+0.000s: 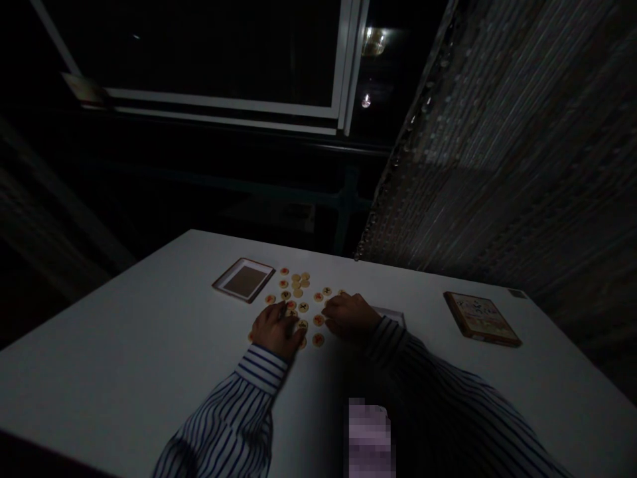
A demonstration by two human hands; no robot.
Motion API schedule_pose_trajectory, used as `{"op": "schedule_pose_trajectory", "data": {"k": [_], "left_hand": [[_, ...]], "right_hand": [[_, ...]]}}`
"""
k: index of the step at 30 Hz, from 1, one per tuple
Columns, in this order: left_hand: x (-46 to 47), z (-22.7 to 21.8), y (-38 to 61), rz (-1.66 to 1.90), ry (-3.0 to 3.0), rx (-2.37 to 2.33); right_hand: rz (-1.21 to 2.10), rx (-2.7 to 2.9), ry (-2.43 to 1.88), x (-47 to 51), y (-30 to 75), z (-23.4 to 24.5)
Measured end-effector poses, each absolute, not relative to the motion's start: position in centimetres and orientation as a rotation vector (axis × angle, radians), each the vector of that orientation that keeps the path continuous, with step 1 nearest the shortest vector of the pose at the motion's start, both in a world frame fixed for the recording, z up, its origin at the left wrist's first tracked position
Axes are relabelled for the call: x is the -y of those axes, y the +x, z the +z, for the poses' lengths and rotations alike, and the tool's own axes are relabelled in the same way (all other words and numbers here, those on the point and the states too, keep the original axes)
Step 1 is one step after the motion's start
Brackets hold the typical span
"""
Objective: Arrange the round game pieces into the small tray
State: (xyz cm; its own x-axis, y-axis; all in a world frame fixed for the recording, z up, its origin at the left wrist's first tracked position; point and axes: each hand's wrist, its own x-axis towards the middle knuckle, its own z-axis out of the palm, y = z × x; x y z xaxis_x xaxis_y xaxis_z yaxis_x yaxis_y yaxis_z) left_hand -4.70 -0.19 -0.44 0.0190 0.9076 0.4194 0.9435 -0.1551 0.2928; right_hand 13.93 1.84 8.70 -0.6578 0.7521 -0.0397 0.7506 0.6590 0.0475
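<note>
Several small round pale game tokens (301, 292) with red or black marks lie scattered on a white table (124, 358). My left hand (273, 330) rests palm down over the near left tokens, its fingers curled onto them. My right hand (350, 313) lies at the right edge of the cluster with fingers bent down on the table. What either hand grips, if anything, is hidden. Both sleeves are white with dark stripes.
A shallow open box tray (243, 280) with a brown floor sits left of the tokens. A brown box lid (482, 318) with a printed picture lies at the right. A flat white piece (393, 315) peeks out behind my right wrist. A dark window and a bead curtain stand behind.
</note>
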Motion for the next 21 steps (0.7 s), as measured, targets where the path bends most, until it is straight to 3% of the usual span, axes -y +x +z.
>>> {"op": "schedule_pose_trajectory", "data": {"k": [21], "left_hand": [[0.1, 0.4, -3.3, -0.711, -2.125, 2.099]], "right_hand": [[0.042, -2.809, 1.286, -2.7, 12.0, 6.0]]}}
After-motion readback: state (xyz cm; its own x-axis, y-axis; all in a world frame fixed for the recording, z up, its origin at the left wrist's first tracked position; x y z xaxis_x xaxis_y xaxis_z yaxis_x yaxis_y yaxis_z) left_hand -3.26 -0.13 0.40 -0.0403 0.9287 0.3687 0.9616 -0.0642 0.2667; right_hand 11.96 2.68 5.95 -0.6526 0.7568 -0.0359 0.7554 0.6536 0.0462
